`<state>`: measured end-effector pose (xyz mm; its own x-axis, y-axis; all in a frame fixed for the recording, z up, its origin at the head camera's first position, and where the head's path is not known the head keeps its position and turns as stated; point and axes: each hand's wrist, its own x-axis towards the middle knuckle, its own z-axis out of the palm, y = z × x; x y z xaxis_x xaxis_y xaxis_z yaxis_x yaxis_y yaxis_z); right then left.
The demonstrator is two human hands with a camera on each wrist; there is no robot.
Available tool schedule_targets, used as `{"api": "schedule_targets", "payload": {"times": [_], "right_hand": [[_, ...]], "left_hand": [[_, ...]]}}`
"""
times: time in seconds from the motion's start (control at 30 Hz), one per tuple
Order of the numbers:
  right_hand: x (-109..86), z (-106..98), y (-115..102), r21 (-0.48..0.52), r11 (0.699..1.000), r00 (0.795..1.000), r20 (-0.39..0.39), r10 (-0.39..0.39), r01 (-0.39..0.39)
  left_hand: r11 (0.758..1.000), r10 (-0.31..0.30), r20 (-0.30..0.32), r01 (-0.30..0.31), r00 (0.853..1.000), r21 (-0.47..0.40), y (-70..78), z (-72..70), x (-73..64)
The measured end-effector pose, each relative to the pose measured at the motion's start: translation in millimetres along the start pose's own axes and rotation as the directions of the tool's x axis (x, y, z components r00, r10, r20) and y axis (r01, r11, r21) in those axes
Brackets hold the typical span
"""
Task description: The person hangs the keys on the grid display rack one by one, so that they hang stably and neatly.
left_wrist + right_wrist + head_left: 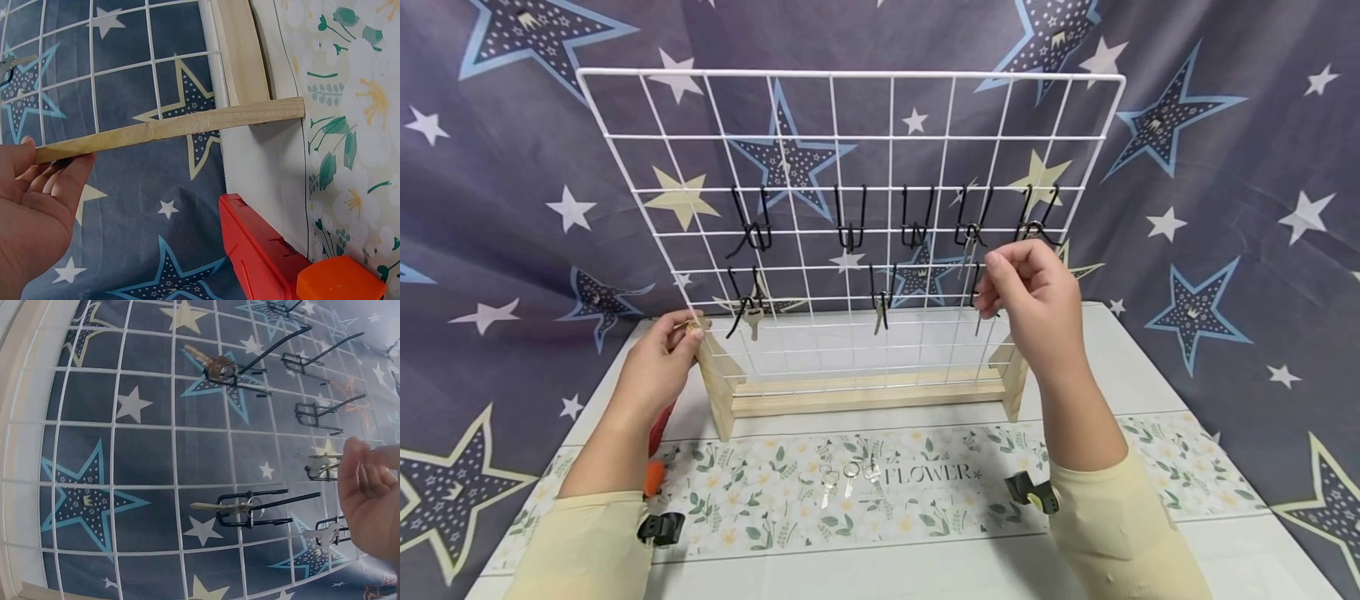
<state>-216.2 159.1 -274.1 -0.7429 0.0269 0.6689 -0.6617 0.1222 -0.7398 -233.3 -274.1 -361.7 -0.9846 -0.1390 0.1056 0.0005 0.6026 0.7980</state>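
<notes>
At far left, I've got the left hand [658, 362] pinching the wooden stand [718, 396]; mid-counter [820, 575], loose keys [850, 481] lie, others hanging from black hooks [851, 240] above; right, my right hand [1036, 302] curls its fingers there—gripping a key? Can't tell!

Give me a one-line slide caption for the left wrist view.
Left-hand grip holding a wooden stand beside a white wire grid, a red object and an orange object nearby.
</notes>
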Motion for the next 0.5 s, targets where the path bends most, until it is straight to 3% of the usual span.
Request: {"api": "schedule_targets", "payload": {"times": [0.13, 0.23, 0.37, 0.5], "right_hand": [[-7.0, 0, -6, 0.117, 0.992, 0.997, 0.059, -0.057, 0.050], [-11.4, 1, -9, 0.133, 0.989, 0.984, 0.151, -0.091, 0.071], [-17.4, 3, -8, 0.079, 0.994, 0.949, 0.299, -0.097, 0.077], [-25.1, 9, -6, -0.032, 0.999, 0.900, 0.435, -0.014, 0.031]], "left_hand": [[1.000, 0.001, -0.001, -0.001, 1.000, 0.002, 0.0, -0.1, -0.1], [1.000, 0.006, -0.002, -0.006, 1.000, 0.004, -0.6, -0.4, -0.5], [1.000, 0.013, -0.004, -0.013, 1.000, 0.007, -0.4, -0.5, -0.9], [1.000, 0.017, -0.008, -0.017, 1.000, 0.005, 0.3, -0.1, -1.0]]}}
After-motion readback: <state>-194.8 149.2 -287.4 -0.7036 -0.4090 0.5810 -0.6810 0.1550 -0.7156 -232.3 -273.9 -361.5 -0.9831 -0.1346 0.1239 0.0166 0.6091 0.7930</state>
